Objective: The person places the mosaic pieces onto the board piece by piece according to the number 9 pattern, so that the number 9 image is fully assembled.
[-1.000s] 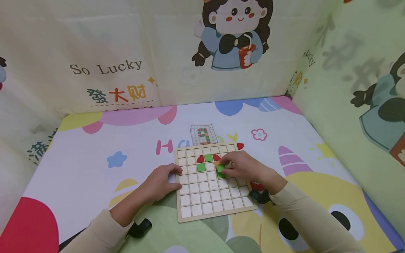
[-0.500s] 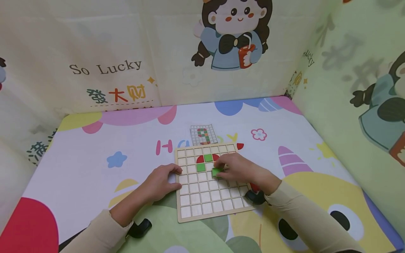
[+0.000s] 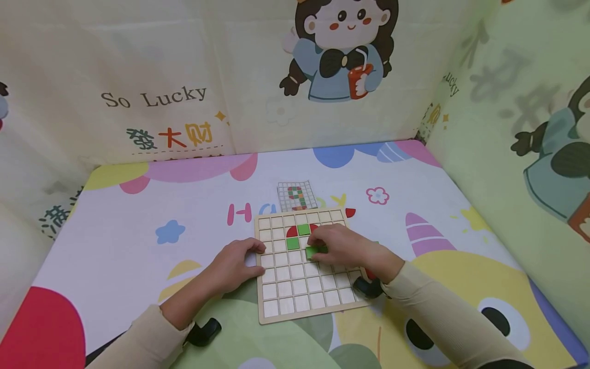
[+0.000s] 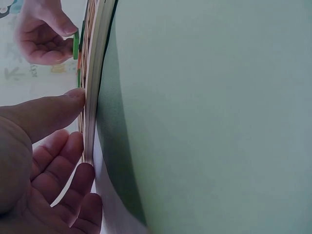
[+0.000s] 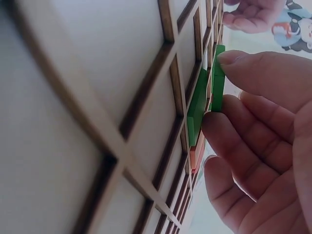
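My right hand (image 3: 348, 247) pinches a green square tile (image 3: 311, 252) between thumb and fingertips, over the wooden grid board (image 3: 295, 302). In the right wrist view the held tile (image 5: 217, 92) stands out from the grid, close to another green tile (image 5: 196, 107) in a cell and an orange one (image 5: 196, 153). Two red quarter-round tiles and green tiles (image 3: 293, 243) form part of a pattern in the upper cells. At the board's left edge my left hand (image 3: 235, 264) touches the rim with thumb and fingertips, its fingers loosely bent.
Behind the board lies a printed grid card (image 3: 283, 203) with a coloured pattern. A red quarter-round tile (image 3: 350, 212) lies off the board's upper right corner. More red shows partly hidden under the right wrist. A patterned cloth (image 3: 207, 195) covers the table.
My right hand has moved slightly left with the green tile, across the cells beside the orange tile. My left hand stays at the board's edge.
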`<state>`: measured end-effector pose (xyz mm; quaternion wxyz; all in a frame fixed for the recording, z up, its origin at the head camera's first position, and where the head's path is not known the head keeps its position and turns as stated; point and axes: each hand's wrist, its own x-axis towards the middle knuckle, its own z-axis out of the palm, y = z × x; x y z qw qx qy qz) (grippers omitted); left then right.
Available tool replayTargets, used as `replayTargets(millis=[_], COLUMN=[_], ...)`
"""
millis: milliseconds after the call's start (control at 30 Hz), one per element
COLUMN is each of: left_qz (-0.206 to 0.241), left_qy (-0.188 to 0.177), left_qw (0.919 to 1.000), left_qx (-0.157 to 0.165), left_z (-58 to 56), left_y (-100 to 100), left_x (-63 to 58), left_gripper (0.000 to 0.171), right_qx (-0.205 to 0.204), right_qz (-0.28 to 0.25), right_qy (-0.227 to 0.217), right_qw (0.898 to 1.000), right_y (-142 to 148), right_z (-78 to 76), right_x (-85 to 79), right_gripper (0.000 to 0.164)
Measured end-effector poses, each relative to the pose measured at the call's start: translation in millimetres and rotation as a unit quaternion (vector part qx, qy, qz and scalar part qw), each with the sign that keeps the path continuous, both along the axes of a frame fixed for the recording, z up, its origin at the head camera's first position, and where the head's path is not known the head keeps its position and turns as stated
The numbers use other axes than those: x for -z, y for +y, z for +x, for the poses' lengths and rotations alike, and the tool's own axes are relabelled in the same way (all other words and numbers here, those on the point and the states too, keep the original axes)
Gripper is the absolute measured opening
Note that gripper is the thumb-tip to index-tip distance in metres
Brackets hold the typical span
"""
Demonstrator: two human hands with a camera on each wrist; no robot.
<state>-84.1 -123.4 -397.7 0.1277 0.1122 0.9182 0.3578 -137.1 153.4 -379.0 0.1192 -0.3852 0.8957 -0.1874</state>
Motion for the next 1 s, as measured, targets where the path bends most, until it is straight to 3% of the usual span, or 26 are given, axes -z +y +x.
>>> replayTargets(millis=[600,1000], left_qz=[0.000,0.007], left_qy=[0.004,0.001], left_qw=[0.9999,0.9999], left_qx=[0.010,0.009], left_z=[-0.3,0.7], left_y=[-3.2,-3.0], left_x=[-0.2,-1.0], left_gripper=[0.036,0.036], right_qx=[-0.031,-0.030], right_qz=[0.007,0.010], right_qy=[0.010,-0.003], right_qw=[0.999,0.999], right_y=[-5.2,-6.4], right_z=[-2.4,-0.5], right_x=[2.2,1.6], right_gripper=[0.017,0.017])
